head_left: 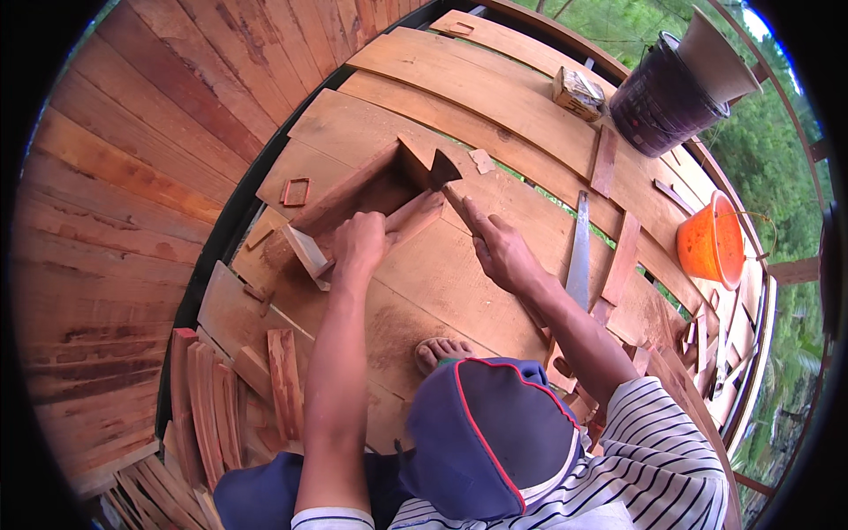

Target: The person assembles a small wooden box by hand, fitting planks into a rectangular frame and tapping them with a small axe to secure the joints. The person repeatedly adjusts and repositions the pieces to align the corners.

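An open-topped wooden box (340,196) made of reddish boards lies on the planks in front of me. My left hand (358,245) is closed around the near side board (415,217) of that box. In my right hand (503,252) is the wooden handle of a hatchet, held with the fingers wrapped and the index finger stretched along it. The dark hatchet head (444,170) is at the right end of the box, by the corner of the near board; whether it touches the wood I cannot tell.
A handsaw (579,252) lies right of my right hand. Beyond are an orange bucket (707,240), a dark bucket (658,102) and a small carton (579,94). Wood strips (208,397) are stacked at lower left. Gaps run between the planks. A plank wall (132,203) rises on the left.
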A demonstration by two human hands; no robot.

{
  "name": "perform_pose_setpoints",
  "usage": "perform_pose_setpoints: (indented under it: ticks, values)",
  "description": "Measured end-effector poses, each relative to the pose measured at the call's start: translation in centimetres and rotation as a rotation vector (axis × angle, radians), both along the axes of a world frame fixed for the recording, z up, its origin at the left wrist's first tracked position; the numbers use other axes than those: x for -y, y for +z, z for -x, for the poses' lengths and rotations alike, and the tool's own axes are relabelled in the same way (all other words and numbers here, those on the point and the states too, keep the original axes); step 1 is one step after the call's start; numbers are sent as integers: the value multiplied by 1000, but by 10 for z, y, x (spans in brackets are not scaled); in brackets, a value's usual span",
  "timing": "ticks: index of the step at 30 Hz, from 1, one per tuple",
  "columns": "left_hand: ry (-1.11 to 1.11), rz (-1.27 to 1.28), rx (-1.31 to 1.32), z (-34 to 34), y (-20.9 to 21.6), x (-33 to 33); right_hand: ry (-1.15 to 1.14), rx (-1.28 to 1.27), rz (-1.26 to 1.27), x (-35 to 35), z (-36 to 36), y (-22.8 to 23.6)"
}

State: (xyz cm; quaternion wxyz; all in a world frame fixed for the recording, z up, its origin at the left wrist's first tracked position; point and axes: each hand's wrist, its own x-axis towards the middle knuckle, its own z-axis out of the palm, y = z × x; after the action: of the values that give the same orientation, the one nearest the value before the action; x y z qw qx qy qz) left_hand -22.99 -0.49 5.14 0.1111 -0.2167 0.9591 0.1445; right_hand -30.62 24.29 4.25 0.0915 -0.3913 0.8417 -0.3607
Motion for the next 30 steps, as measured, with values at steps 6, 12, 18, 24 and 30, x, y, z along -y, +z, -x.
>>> perform_pose_setpoints:
  ticks: [6, 12, 18, 24, 30]
  values:
    - [-44, -548, -61, -9, -24, 69, 169, -40, 79, 22, -21, 20]
    - [142, -1061, 200, -36, -20, 123, 394, -38, 68, 46, -54, 40]
    - [343, -1329, 278, -28, -82, 150, 463, -55, 55, 78, -89, 38]
    - [-5, -1287, 495, 4, -76, 132, 414, -40, -84, 67, -88, 20]
    - [-28, -1300, 402, -2, -69, 96, 379, -47, -32, 69, -96, 35]
